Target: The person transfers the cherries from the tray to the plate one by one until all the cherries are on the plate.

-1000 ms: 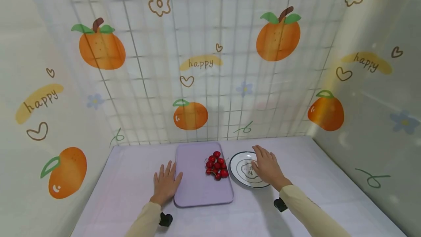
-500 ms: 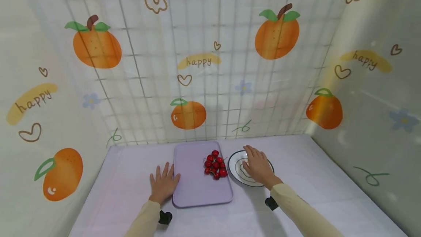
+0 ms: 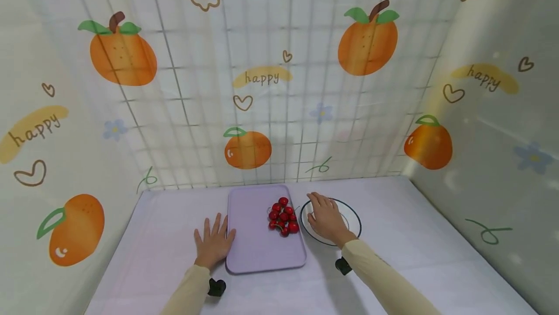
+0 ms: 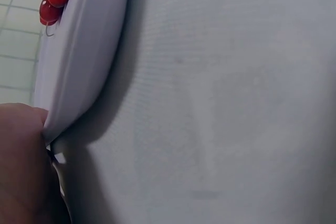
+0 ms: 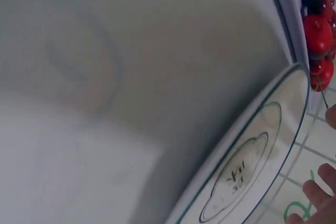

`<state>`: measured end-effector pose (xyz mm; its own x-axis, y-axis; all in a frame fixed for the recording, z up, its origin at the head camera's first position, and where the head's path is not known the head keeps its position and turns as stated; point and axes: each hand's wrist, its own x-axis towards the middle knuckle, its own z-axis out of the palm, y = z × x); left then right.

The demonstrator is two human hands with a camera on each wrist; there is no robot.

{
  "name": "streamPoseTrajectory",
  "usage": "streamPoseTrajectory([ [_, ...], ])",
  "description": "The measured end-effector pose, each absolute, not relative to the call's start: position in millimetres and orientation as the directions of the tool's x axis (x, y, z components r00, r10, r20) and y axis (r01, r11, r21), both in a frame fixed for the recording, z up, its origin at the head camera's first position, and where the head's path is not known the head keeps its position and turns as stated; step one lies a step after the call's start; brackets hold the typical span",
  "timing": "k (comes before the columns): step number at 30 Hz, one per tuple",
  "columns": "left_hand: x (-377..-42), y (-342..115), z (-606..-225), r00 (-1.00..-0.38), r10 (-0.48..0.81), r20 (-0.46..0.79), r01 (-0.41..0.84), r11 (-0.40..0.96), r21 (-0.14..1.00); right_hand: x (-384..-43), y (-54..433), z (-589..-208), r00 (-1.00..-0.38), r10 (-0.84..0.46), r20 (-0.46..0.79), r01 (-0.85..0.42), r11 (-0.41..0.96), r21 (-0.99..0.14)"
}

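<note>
A lilac tray (image 3: 249,227) lies on the table, with a cluster of red cherries (image 3: 284,216) on its right side. My left hand (image 3: 213,244) rests with fingers spread by the tray's left edge; in the left wrist view the hand (image 4: 23,156) touches the tray's rim (image 4: 79,77). Just right of the tray is a white plate (image 3: 349,220) with a dark blue rim. Over this plate hovers my right hand (image 3: 326,219), its fingers loosely bent and holding nothing. The right wrist view shows fingertips (image 5: 317,195) above the plate (image 5: 278,129), with the cherries (image 5: 318,35) beyond.
A pale cloth (image 3: 393,256) covers the table. Behind and on both sides hang curtains (image 3: 305,87) printed with oranges, hearts and the word "happy". Each wrist carries a small black device (image 3: 216,287) beneath its sleeve (image 3: 384,273).
My right hand has moved left across the plate toward the cherries. My left hand stays by the tray's edge. The whole head view has shifted slightly.
</note>
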<state>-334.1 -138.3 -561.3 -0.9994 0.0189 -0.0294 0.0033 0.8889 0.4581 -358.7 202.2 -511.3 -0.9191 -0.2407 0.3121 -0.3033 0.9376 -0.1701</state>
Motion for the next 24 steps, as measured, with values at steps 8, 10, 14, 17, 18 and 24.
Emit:
streamPoseTrajectory([
  [8,-344.6,-142.0,-582.7,-1.000,0.021,0.005,0.021,0.895,0.446,-364.1,192.5,-519.4,-0.933,-0.269,0.238,-0.310,0.938,-0.156],
  [10,-346.8,-143.5,-585.3,-1.000,0.020,0.010,0.022,0.901,0.433,-365.3,189.5,-519.8,-0.936,-0.277,0.217,-0.312,0.938,-0.149],
  [14,-349.6,-146.1,-585.8,-1.000,0.018,0.007,0.019,0.903,0.428,-368.1,182.0,-518.3,-0.939,-0.278,0.200,-0.313,0.935,-0.167],
  [17,-351.4,-147.0,-586.8,-1.000,0.015,0.006,0.016,0.910,0.415,-370.0,176.5,-516.7,-0.945,-0.278,0.174,-0.306,0.937,-0.166],
  [18,-351.9,-147.1,-587.4,-1.000,0.013,0.013,0.017,0.910,0.414,-370.5,175.0,-516.5,-0.944,-0.280,0.175,-0.308,0.938,-0.159],
  [24,-349.7,-145.8,-589.4,-1.000,0.016,0.017,0.021,0.904,0.426,-369.9,171.3,-518.9,-0.924,-0.284,0.255,-0.323,0.939,-0.122],
])
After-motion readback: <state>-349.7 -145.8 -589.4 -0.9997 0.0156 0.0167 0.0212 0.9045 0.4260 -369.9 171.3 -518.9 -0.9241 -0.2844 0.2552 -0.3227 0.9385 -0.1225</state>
